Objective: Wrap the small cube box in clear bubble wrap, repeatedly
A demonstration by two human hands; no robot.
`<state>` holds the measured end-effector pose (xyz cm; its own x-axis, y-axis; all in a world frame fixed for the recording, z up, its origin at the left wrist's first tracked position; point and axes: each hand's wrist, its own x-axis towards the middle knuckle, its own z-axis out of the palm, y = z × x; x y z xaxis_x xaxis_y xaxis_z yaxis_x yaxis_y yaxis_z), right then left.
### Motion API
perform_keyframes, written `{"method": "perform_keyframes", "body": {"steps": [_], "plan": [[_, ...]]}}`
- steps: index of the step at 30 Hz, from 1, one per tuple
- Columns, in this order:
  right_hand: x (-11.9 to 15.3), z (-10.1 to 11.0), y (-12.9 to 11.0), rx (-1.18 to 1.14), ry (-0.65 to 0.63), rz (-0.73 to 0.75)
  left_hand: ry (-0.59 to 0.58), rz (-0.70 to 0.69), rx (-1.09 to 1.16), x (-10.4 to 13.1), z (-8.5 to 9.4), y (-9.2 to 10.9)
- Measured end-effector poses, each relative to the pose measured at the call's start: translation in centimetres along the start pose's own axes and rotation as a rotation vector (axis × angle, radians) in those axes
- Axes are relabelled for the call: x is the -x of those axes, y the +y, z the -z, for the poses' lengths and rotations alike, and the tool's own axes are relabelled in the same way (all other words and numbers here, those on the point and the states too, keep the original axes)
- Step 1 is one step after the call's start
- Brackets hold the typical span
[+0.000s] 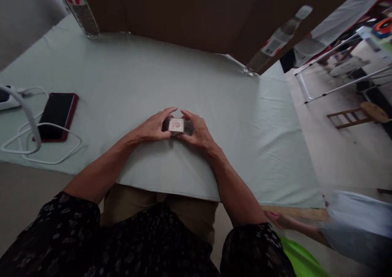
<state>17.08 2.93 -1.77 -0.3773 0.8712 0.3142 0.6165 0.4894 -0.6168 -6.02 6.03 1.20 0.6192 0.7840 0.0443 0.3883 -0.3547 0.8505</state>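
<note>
Near the front middle of the pale green cloth-covered table (147, 81), a small whitish block with a reddish print (176, 125) lies between my two hands. My left hand (154, 126) curves around its left side, thumb and fingers apart, with a dark gap inside the curve. My right hand (199, 130) curls about the right side in the same way, its fingertips close to the block. Whether the palms or hidden fingers touch the block is hard to make out. Both forearms rest over the table's front edge.
A dark phone (58, 115) and a white cable (61, 160) lie at the left. Upright bottles (85, 19) (280, 38) flank a brown board (171, 15) at the back. Another person's arm (301, 227) reaches in at the lower right.
</note>
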Motion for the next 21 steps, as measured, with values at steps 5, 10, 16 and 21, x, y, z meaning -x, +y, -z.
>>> {"method": "perform_keyframes", "body": {"steps": [5,10,16,21], "plan": [[0.0,0.2,-0.4,0.048,0.055,0.0,0.097,-0.059,-0.049,-0.2,-0.6,-0.3],[0.0,0.3,-0.4,0.042,0.009,0.02,-0.002,-0.04,-0.177,-0.4,-0.3,-1.1],[-0.2,0.5,-1.5,0.067,0.151,0.046,0.002,-0.034,-0.171,-0.3,-0.1,-1.1],[-0.3,-0.1,-1.5,0.127,0.159,0.04,0.053,-0.032,-0.174,-0.5,-0.8,-1.4]]}}
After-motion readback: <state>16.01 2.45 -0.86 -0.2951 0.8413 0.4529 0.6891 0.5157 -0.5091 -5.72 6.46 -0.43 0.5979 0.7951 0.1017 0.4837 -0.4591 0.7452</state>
